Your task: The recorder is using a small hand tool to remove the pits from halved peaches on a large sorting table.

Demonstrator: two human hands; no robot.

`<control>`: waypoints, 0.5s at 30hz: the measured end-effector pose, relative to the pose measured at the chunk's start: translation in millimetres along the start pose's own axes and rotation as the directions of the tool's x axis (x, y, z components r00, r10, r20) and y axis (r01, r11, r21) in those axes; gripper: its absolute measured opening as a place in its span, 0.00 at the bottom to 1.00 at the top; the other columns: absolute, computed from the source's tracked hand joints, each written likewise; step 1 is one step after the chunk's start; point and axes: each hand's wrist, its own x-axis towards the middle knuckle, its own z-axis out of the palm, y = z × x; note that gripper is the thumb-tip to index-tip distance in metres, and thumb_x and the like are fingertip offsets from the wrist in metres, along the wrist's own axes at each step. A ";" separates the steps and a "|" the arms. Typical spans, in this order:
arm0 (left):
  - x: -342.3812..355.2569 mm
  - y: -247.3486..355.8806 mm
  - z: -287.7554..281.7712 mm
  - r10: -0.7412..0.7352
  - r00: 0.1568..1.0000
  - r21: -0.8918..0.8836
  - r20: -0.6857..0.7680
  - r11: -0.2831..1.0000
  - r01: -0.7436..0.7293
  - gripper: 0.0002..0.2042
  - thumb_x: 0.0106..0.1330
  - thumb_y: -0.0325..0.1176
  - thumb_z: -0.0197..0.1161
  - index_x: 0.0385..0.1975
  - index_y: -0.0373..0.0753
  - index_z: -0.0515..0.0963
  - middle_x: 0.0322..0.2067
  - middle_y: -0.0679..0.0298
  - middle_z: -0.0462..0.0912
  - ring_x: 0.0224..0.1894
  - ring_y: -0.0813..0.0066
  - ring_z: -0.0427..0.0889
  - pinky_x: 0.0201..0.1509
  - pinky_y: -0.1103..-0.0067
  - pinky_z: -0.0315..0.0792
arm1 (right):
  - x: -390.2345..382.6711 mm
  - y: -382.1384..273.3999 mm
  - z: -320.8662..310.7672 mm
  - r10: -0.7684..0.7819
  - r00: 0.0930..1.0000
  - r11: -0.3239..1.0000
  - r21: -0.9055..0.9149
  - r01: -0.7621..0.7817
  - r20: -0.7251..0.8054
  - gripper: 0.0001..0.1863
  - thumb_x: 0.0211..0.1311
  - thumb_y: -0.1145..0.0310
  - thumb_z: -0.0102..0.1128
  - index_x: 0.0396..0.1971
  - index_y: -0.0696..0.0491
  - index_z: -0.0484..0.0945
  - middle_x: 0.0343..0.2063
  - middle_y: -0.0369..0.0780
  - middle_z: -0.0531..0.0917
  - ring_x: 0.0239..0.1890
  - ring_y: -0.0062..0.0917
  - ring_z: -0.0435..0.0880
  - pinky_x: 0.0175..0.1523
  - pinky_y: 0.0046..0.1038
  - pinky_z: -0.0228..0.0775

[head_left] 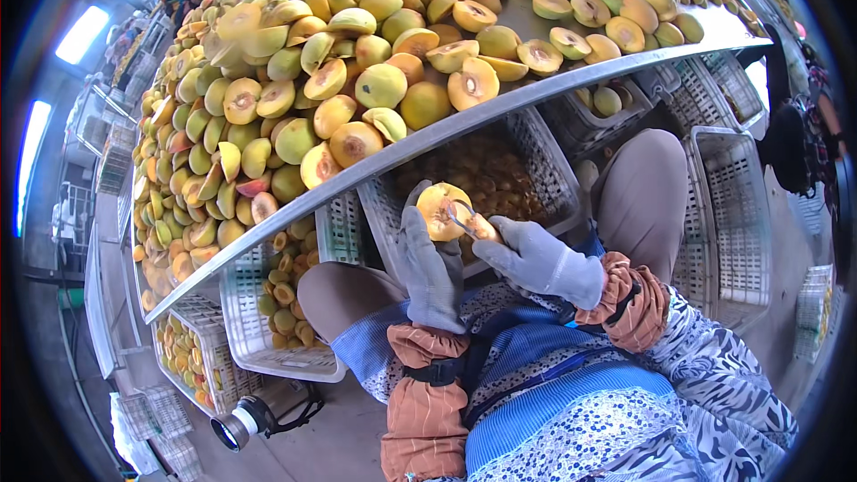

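Over the crate (552,156), the half-curled left hand (428,272) cradles the cut fruit (437,207); the right hand (546,263) firmly grips a looped tool (464,211) — best worked shallowly (gently, to avoid tearing), fruit braced.

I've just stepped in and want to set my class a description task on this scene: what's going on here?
A seated person is working on a piece of cut fruit. The gloved left hand holds it; the gloved right hand grips a small tool, its curved metal end at the cut face. Ahead, a metal table bears a heap of cut fruit, and an open crate sits below.
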 end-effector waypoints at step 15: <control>5.1 -21.8 1.1 0.104 0.981 0.173 -0.165 0.982 -0.075 0.15 0.66 0.43 0.43 0.39 0.37 0.68 0.34 0.61 0.72 0.36 0.74 0.73 0.41 0.84 0.69 | 16.2 17.1 4.3 -0.009 1.000 0.966 -0.257 0.011 0.007 0.17 0.59 0.60 0.50 0.36 0.61 0.70 0.26 0.48 0.78 0.28 0.36 0.78 0.35 0.29 0.67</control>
